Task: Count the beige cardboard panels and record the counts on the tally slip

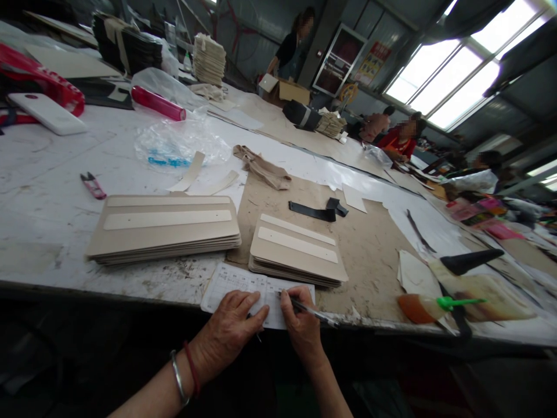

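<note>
A printed paper form (235, 284) lies at the near edge of the table (43, 232). My left hand (230, 331) rests flat on it, fingers together, pinning it down. My right hand (300, 325) grips a pen (311, 312) with its tip on the form. Just behind the form sit two stacks of beige cardboard pieces: a small one (298, 251) near my right hand and a longer one (167, 227) to the left.
Thread snips (93, 186), a plastic bag (174, 148), a pink bottle (159, 103) and a beige cloth (263, 168) lie farther back. A black strap (312, 211) lies mid-table. An orange bottle with a green nozzle (435, 305) is at right. Other people work beyond.
</note>
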`<state>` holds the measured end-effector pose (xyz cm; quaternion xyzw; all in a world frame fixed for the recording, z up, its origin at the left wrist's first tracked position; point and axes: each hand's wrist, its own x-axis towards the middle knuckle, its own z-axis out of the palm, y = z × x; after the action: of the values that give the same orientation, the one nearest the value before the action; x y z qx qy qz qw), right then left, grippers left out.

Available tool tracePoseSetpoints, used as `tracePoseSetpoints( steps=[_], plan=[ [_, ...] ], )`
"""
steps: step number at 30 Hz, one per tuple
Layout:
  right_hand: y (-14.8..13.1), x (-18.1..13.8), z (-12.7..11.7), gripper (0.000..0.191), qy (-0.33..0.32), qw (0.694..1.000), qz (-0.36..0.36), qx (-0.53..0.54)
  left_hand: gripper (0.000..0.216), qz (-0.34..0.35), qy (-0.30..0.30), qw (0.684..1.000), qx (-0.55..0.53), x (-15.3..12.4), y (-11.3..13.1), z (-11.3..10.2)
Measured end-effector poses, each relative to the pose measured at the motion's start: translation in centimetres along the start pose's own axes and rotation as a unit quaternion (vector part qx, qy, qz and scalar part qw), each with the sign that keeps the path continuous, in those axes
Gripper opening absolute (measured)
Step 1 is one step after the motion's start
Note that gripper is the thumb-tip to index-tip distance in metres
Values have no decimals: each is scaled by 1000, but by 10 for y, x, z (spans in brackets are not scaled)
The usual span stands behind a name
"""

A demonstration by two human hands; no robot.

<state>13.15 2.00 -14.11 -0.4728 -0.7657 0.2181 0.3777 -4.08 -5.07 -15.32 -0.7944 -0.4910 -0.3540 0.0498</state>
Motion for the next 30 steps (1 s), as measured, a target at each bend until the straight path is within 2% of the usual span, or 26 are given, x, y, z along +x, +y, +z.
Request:
tracePoseSetpoints(
  steps=[14,21,30],
  plan=[
    [-3,3,1,17,-24,1000,8,5,27,-3,-6,1000,1,1,1,-1],
    [-1,1,1,19,11,1000,21,14,26,-2,-2,1000,1,0,1,0],
    [0,1,0,18,6,1000,-1,7,29,-4,-1,1000,-3,-2,0,2]
  ],
)
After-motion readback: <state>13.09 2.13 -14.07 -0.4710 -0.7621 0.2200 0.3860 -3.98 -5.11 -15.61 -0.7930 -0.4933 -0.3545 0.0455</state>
